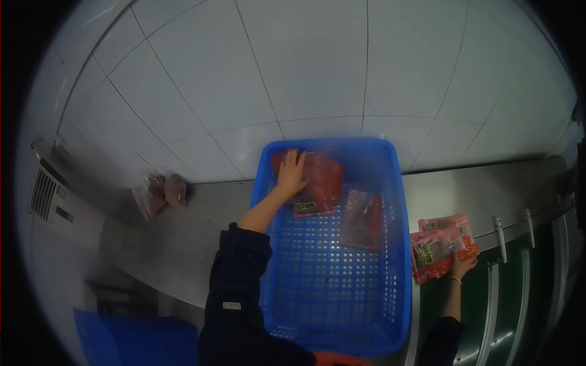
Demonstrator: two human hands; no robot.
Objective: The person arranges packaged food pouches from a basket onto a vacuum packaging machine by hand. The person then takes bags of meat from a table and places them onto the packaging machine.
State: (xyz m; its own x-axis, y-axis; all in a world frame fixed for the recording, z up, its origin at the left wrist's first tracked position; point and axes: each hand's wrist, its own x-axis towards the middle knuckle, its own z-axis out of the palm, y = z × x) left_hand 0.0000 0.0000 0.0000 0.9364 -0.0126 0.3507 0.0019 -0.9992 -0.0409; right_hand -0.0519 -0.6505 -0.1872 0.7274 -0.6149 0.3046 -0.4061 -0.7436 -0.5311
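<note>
My left hand (292,175) reaches into a blue plastic basket (403,201), its fingers spread flat over red food packets (326,177) at the far left end. Beside these, a part-clear, part-red packet (361,219) lies on the basket's perforated floor. To the right of the basket, my right hand (465,266) is closed on the edge of red printed packets (436,251), which overlap each other. Their front has a clear window with dark contents and a yellow-black label. The fingers beneath these packets are hidden.
The basket stands on a steel counter (201,238) against a tiled wall (317,73). Clear bags with brownish contents (160,192) lie at the back left. White handles (500,240) stick up at right, by green panels (510,293). A blue object (137,338) is at lower left.
</note>
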